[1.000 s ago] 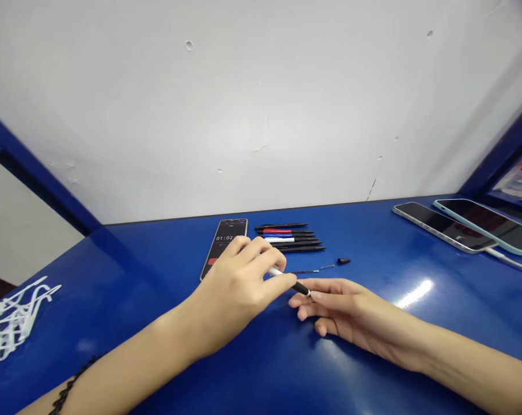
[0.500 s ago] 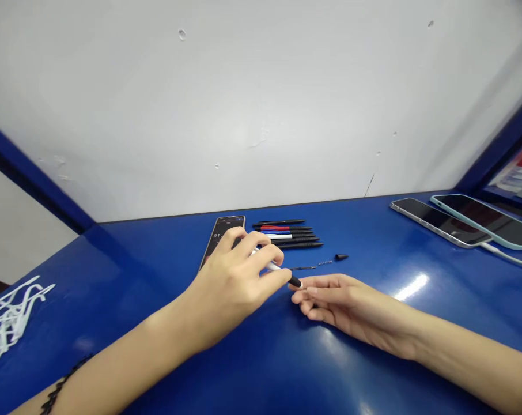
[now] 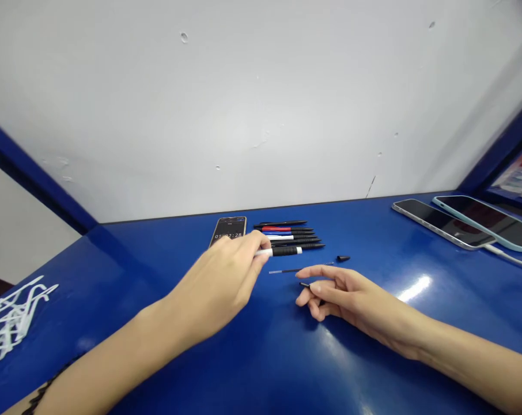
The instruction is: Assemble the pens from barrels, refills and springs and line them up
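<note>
My left hand is closed on a white pen barrel with a black grip, its white tip pointing right. The barrel is raised over the blue table. My right hand pinches a small black pen part between thumb and fingers, its index finger lifted off; its exact kind is hard to make out. Just beyond this hand lie a thin ink refill, a small spring partly hidden by a finger, and a black cone tip.
Several pens lie in a row behind the left hand. Next to them is a phone showing a timer. Two more phones, one with a white cable, lie at the right. White plastic strips are heaped at the left.
My left hand has drawn the pen barrel up and away from my right hand and turned it nearly level. A black part now shows in my right fingers; the index finger has lifted.
</note>
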### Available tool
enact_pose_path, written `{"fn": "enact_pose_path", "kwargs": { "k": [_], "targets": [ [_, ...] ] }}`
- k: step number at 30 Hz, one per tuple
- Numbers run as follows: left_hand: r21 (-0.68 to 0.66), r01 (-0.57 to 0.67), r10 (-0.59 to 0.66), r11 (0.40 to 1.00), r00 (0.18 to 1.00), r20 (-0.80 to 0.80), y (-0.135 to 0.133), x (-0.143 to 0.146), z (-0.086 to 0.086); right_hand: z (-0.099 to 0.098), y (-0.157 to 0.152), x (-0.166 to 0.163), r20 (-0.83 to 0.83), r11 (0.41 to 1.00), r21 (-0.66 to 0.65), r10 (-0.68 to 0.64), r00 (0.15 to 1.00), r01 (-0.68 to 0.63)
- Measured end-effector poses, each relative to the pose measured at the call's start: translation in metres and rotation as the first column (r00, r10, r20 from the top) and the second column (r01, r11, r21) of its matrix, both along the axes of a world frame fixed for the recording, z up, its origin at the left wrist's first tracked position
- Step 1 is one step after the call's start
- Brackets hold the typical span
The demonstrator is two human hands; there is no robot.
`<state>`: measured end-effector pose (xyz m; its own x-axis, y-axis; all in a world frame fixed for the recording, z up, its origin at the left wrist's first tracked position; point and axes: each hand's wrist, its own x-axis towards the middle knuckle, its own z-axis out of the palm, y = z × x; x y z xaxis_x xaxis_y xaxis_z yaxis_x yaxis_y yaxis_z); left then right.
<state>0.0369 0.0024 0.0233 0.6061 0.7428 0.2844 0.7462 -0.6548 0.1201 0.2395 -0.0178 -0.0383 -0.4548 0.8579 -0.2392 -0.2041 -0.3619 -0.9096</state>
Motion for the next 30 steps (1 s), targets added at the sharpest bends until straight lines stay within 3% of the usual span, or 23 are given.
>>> {"fn": "enact_pose_path", "kwargs": {
  "k": [1, 3, 5, 9, 13, 17, 25, 28, 30],
  "targets": [
    [-0.152, -0.020, 0.029, 0.988, 0.998, 0.059, -0.003, 0.003, -0.003, 0.000, -0.001, -0.001, 0.023, 0.999, 0.037, 0.017, 1.000, -0.018],
    [-0.370, 0.056, -0.009, 0.927, 0.992, 0.127, -0.011, 0.010, -0.011, 0.001, -0.005, -0.002, 0.092, 0.993, 0.097, 0.056, 0.994, -0.065],
    [-0.432, 0.133, -0.072, 0.892, 0.985, 0.155, -0.016, 0.017, -0.019, 0.001, -0.008, -0.004, 0.155, 0.984, 0.142, 0.089, 0.984, -0.112],
    [-0.405, 0.126, -0.057, 0.906, 0.982, 0.179, -0.014, 0.018, -0.021, -0.001, -0.010, -0.003, 0.165, 0.962, 0.231, 0.108, 0.980, -0.145],
    [-0.316, -0.090, 0.138, 0.944, 0.981, 0.134, 0.004, 0.002, -0.011, -0.004, -0.005, 0.000, 0.162, 0.961, 0.263, 0.045, 0.986, -0.087],
    [-0.344, -0.261, 0.279, 0.902, 0.960, 0.003, 0.022, -0.013, -0.011, -0.007, 0.003, 0.003, 0.183, 0.963, 0.263, 0.019, 0.983, -0.067],
    [-0.275, -0.348, 0.316, 0.896, 0.936, -0.155, 0.028, -0.013, -0.022, -0.013, 0.006, 0.003, 0.181, 0.948, 0.298, 0.063, 0.981, -0.116],
    [-0.263, -0.346, 0.313, 0.901, 0.937, -0.157, 0.028, -0.013, -0.023, -0.003, 0.005, 0.009, 0.305, 0.917, 0.367, 0.038, 0.952, -0.154],
    [-0.250, -0.335, 0.305, 0.908, 0.940, -0.150, 0.028, -0.014, -0.024, 0.006, 0.004, 0.016, 0.510, 0.850, 0.465, -0.030, 0.859, -0.246]
  ]
}}
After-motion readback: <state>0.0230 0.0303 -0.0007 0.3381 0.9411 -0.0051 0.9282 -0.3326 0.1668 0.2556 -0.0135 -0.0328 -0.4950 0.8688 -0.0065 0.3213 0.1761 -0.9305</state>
